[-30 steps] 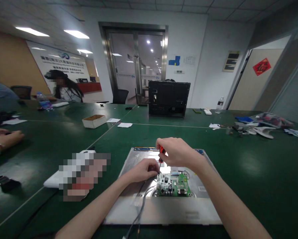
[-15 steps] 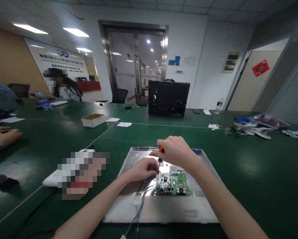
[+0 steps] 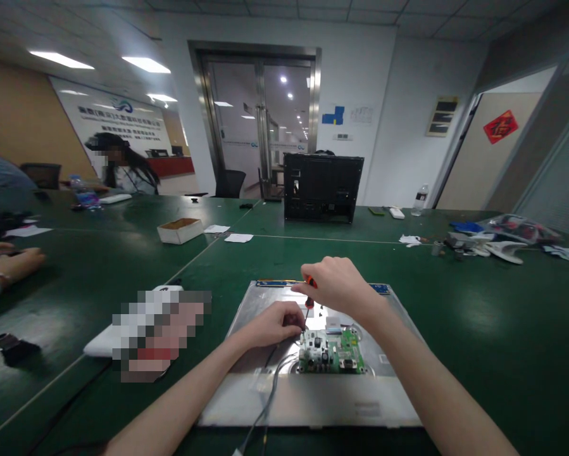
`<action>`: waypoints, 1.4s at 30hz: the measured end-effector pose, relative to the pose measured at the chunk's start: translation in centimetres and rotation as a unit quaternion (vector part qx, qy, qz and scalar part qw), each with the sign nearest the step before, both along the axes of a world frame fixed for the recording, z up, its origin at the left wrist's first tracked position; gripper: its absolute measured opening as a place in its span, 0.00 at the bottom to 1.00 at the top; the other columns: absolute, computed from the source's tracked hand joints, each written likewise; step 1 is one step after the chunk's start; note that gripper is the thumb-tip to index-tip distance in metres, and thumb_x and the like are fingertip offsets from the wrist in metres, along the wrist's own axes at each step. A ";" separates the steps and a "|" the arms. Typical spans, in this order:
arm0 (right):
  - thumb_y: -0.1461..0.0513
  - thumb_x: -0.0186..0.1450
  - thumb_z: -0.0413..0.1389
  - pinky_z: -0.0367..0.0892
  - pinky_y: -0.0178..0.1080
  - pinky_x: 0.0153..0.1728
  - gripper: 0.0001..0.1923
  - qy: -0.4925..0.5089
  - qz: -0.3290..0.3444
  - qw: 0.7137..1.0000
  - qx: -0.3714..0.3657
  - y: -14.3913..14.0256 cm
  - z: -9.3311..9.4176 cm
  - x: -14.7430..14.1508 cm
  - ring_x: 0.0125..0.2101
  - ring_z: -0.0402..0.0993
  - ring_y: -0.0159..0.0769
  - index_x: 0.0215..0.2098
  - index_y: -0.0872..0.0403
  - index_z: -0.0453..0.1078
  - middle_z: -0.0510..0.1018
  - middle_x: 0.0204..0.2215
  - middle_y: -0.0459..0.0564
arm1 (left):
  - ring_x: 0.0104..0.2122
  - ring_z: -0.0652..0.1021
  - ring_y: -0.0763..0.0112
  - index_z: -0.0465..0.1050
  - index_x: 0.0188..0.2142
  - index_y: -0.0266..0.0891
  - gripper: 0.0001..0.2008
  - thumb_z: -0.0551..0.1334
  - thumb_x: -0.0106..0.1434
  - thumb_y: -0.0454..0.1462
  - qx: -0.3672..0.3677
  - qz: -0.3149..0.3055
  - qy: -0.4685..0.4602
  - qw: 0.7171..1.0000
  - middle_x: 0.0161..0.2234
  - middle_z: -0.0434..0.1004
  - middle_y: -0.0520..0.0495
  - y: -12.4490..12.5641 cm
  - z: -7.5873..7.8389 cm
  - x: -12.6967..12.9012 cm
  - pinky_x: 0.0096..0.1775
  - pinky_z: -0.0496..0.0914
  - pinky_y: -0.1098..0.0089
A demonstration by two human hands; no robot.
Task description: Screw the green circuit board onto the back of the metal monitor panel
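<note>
In the head view my right hand is wrapped round the orange and black handle of a screwdriver. The shaft points down to the upper left corner of a green circuit board. My left hand is closed in a pinch by the screwdriver's tip; whatever its fingers hold is hidden. The board lies on the back of a flat silver display panel, with a blue strip board along the far edge. Dark cables run from the board's left side toward me.
A black monitor housing stands upright farther back. Left of the panel lie a white device and a black object. An open box, papers and a bottle are farther off. A co-worker's hands rest at far left.
The right hand and screwdriver handle have shifted and tilted slightly. The tip stays by the board's corner, and the left hand keeps its pinch. The whole view has moved a little.
</note>
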State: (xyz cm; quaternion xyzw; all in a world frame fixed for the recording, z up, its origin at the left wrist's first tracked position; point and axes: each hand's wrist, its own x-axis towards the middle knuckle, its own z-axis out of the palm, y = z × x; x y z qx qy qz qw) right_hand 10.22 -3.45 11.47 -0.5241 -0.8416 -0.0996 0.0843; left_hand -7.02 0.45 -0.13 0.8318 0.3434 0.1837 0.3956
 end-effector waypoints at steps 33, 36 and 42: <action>0.54 0.59 0.54 0.46 0.36 0.22 0.15 0.008 0.064 0.998 -0.014 -1.1 0.4 0.1 0.25 0.70 0.36 0.40 0.53 0.64 0.77 0.28 0.48 | 0.26 0.71 0.72 0.70 0.29 0.37 0.02 0.60 0.53 0.31 0.002 -0.005 -0.006 1.000 0.24 0.71 0.54 -0.1 -0.1 0.0 0.31 0.65 0.73; 0.48 0.65 0.47 0.48 0.36 0.24 0.17 0.002 0.036 0.999 -0.015 -0.9 0.4 0.0 0.26 0.71 0.37 0.37 0.52 0.66 0.77 0.28 0.51 | 0.27 0.71 0.72 0.70 0.29 0.37 0.02 0.60 0.54 0.30 0.011 -0.006 -0.004 1.000 0.26 0.72 0.53 -0.2 0.2 0.0 0.30 0.65 0.73; 0.59 0.62 0.51 0.45 0.36 0.23 0.09 0.013 0.024 1.000 -0.008 -0.8 0.4 -0.1 0.26 0.71 0.35 0.40 0.53 0.64 0.77 0.28 0.49 | 0.25 0.70 0.73 0.69 0.28 0.36 0.01 0.60 0.55 0.31 0.035 -0.009 0.003 0.999 0.24 0.69 0.54 -0.4 0.2 0.0 0.29 0.64 0.74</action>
